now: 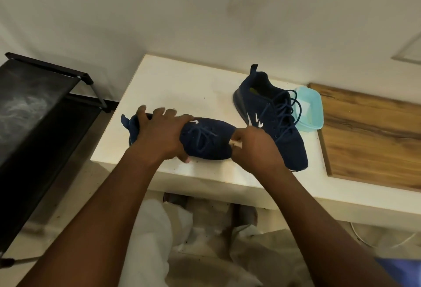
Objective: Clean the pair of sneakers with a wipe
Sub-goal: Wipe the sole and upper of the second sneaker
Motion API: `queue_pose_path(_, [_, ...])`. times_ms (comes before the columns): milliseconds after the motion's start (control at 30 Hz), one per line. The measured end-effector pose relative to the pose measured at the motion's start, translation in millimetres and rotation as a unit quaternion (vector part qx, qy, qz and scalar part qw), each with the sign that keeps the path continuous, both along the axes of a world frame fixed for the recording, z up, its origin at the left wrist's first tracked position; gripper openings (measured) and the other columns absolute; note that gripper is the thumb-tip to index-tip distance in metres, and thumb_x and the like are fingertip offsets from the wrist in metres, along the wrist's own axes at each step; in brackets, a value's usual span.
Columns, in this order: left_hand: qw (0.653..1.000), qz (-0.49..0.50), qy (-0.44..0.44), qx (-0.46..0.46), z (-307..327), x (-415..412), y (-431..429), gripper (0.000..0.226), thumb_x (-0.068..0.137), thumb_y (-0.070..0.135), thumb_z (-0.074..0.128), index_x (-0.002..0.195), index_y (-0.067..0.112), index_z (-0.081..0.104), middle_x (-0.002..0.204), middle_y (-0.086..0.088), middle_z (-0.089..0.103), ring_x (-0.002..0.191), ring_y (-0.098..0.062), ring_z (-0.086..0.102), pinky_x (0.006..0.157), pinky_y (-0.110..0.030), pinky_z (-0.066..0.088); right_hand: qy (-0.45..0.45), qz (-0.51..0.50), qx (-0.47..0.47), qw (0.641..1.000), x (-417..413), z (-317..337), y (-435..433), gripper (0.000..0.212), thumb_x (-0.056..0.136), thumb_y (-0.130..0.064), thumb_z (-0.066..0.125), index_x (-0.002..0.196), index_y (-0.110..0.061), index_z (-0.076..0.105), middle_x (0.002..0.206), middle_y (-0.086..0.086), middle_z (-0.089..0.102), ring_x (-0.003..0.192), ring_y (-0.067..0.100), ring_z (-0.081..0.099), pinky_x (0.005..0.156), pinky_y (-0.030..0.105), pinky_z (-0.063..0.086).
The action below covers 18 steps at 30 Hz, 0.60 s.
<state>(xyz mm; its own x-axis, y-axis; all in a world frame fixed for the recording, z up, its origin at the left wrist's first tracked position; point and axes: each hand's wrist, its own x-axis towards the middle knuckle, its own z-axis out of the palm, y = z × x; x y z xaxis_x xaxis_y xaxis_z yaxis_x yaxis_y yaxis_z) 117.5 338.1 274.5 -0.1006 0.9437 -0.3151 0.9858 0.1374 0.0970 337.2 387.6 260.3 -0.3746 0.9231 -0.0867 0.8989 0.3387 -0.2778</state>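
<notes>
A navy sneaker (208, 140) lies across the front of the white table (173, 86), toe pointing right. My left hand (159, 134) grips it over the collar and heel end. My right hand (255, 146) pinches a small pale wipe (234, 142) against the toe of that sneaker. The second navy sneaker (273, 113) stands upright on the table to the right, heel toward the wall, laces loose, touched by neither hand.
A light blue plastic container (311, 110) sits right behind the second sneaker. A wooden board (369, 136) covers the table's right part. A black metal rack (38, 109) stands to the left. White cloth lies on the floor below the table's front edge.
</notes>
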Motion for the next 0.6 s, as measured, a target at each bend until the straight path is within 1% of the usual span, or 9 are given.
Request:
queue_pose_path(33, [1.0,0.009,-0.003,0.026,2,0,1,0.092,0.067,0.068,0.082,0.147,0.052,0.039,0.146,0.001,0.053,0.142,-0.029,0.041,0.116,-0.057,0.014,0.035,-0.007,-0.02,0.999,0,1,-4,0.02,0.081,-0.018,0.065,0.1,-0.02,0.072,0.092,-0.001,0.068,0.076,0.013,0.061,0.07,0.027,0.052])
queue_pose_path(67, [0.999,0.015,-0.008,0.046,3,0,1,0.082,0.069,0.068,0.081,0.142,0.051,0.047,0.133,0.005,0.061,0.131,-0.026,0.051,0.112,-0.054,0.019,0.078,-0.012,-0.032,0.996,0,0,-8,0.017,0.082,-0.019,0.066,0.097,-0.021,0.073,0.089,-0.004,0.069,0.074,0.009,0.06,0.07,0.026,0.052])
queue_pose_path(167, [0.997,0.026,-0.015,0.073,8,0,-1,0.061,0.074,0.064,0.077,0.13,0.048,0.059,0.111,0.011,0.069,0.113,-0.022,0.06,0.098,-0.047,0.026,0.179,-0.018,-0.019,0.984,-6,-6,-22,0.01,0.087,-0.026,0.067,0.093,-0.021,0.074,0.086,-0.011,0.07,0.072,0.003,0.061,0.07,0.019,0.051])
queue_pose_path(233, [0.997,0.038,-0.014,0.067,12,0,-2,0.055,0.077,0.068,0.073,0.127,0.046,0.061,0.108,0.011,0.071,0.108,-0.021,0.062,0.094,-0.044,0.027,0.242,-0.042,-0.014,0.969,-4,-6,-21,0.008,0.088,-0.027,0.068,0.089,-0.022,0.074,0.081,-0.016,0.068,0.073,-0.002,0.061,0.066,0.007,0.044])
queue_pose_path(267, [0.997,0.047,-0.019,0.06,13,-1,-2,0.055,0.078,0.071,0.07,0.126,0.044,0.062,0.11,0.01,0.071,0.107,-0.021,0.064,0.094,-0.044,0.029,0.27,-0.064,-0.006,0.961,-1,-6,-16,0.008,0.089,-0.026,0.067,0.087,-0.024,0.074,0.078,-0.018,0.066,0.074,-0.005,0.06,0.065,0.005,0.042])
queue_pose_path(333, [0.995,0.071,-0.046,0.054,15,-1,-2,0.061,0.078,0.079,0.065,0.125,0.04,0.062,0.115,0.005,0.072,0.108,-0.024,0.066,0.094,-0.042,0.038,0.298,-0.109,0.02,0.948,7,-5,-2,0.009,0.09,-0.029,0.065,0.086,-0.025,0.072,0.078,-0.018,0.066,0.074,-0.003,0.061,0.065,0.009,0.045])
queue_pose_path(433, [0.991,0.09,-0.084,0.045,14,0,1,0.067,0.08,0.084,0.058,0.124,0.034,0.063,0.117,0.001,0.071,0.105,-0.027,0.067,0.089,-0.04,0.05,0.299,-0.145,0.03,0.943,8,-8,10,0.009,0.093,-0.03,0.063,0.088,-0.024,0.066,0.078,-0.01,0.067,0.072,0.002,0.062,0.065,0.02,0.051])
queue_pose_path(533, [0.99,0.094,-0.106,0.028,11,-6,5,0.067,0.081,0.087,0.052,0.122,0.035,0.063,0.114,0.002,0.071,0.1,-0.026,0.067,0.089,-0.041,0.053,0.324,-0.097,0.033,0.941,-16,-13,2,0.002,0.092,-0.021,0.064,0.092,-0.021,0.067,0.082,-0.011,0.065,0.076,0.001,0.062,0.067,0.022,0.053])
queue_pose_path(600, [0.989,0.095,-0.112,0.027,8,-9,6,0.062,0.081,0.087,0.049,0.112,0.034,0.062,0.105,0.002,0.069,0.093,-0.025,0.065,0.085,-0.04,0.053,0.314,-0.042,0.035,0.948,-35,-19,-11,0.005,0.092,-0.022,0.062,0.093,-0.022,0.067,0.086,-0.01,0.064,0.078,0.002,0.059,0.068,0.017,0.048])
